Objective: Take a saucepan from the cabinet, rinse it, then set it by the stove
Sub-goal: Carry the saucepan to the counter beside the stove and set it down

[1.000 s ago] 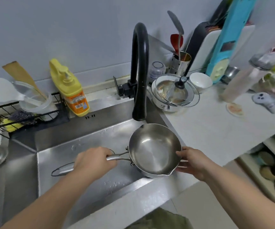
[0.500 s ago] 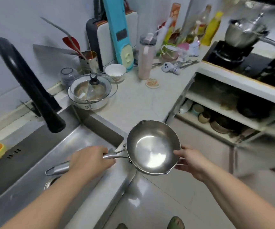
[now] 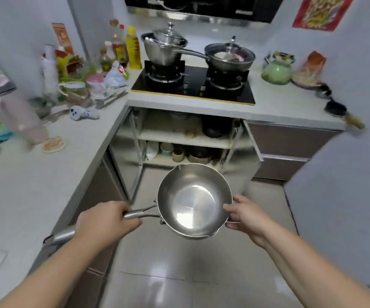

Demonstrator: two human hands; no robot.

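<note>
Head view shows us carrying the saucepan [image 3: 194,202] level over the floor, in front of the stove [image 3: 193,85] and well short of it. Our left hand [image 3: 106,221] is wrapped tight around the steel handle, and our right hand [image 3: 245,215] pinches the rim on the far side from that handle, fingers closed on the metal. The pan's bowl looks empty and shiny; we cannot tell whether it is wet.

We judge the first steps as behind us: the pan is out of the cabinet [image 3: 186,138], whose doors stand open below the stove, and we are already facing the cooker with it. Whether the rinse happened we cannot confirm from this moment alone.

What is left is the set-down. Both burners are taken, the left by a lidded steel pot [image 3: 164,47], the right by a dark pan [image 3: 229,57]. The worktop [image 3: 275,103] right of the stove has a bare patch before the green kettle [image 3: 277,68]; left of the stove it is crowded with bottles [image 3: 126,47]. We would aim for the bare side.
</note>
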